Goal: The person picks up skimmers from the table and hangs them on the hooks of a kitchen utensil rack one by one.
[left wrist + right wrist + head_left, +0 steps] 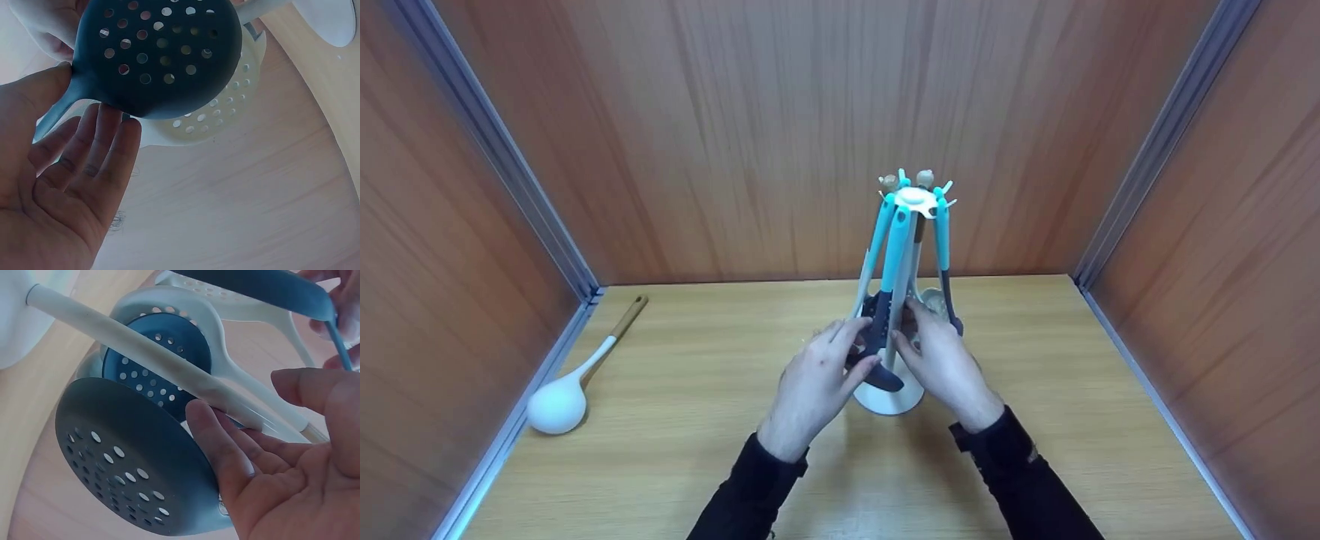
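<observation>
A utensil stand with a white round base [889, 405] and a white pole [129, 343] carries hanging kitchen utensils. My left hand [819, 379] holds a dark skimmer [163, 62] that hangs from a turquoise handle [895, 244]. Its thumb lies at the skimmer's neck, with the fingertips along the lower edge of the perforated head. On the other side, my right hand [943, 364] grips the stand's pole between thumb and fingers, some fingertips hidden behind it. Close beside its fingers hangs another dark skimmer [129, 455].
On the table's left lies a white ladle [556, 405], bowl upturned, its wooden handle [630, 315] pointing away. More utensils hang behind, among them a white perforated one [225, 107]. Wood-grain panels [810, 135] with metal edging enclose the table at the back and sides.
</observation>
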Demonstrator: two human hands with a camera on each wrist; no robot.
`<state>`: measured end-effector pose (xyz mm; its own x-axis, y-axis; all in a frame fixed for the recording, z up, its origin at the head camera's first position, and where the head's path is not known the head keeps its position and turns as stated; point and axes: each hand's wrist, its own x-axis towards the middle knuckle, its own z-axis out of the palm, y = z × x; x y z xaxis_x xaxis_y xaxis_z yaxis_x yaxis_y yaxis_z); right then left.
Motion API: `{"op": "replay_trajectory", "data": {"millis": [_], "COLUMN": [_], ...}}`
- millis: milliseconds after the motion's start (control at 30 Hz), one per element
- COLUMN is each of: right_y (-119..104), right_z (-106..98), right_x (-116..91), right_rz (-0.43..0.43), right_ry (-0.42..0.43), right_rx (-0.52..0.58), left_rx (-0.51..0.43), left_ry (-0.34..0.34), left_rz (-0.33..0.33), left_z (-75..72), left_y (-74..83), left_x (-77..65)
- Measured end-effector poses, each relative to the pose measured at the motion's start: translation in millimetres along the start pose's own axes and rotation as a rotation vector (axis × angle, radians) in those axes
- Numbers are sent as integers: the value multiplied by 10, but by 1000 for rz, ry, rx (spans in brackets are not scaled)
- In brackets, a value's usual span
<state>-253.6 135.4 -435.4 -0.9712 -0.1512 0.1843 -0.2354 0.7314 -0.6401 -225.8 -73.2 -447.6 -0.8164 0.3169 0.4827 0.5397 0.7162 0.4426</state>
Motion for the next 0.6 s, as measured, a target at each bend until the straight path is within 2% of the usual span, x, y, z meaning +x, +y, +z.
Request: {"op": "replay_trajectory", "data": {"millis": [333, 600], "right_y": [-63, -100], "right_z": [-72, -87], "right_x": [-162, -320], "right_rz": [-18, -114], "right_ry": [5, 36], "right_rx": [10, -60], "left_rx": [-21, 55], "left_ry": [-33, -21], "left_rz": [-9, -24], "left_z": [-26, -43], "left_y": [-83, -159], "left_x": [-51, -90]}}
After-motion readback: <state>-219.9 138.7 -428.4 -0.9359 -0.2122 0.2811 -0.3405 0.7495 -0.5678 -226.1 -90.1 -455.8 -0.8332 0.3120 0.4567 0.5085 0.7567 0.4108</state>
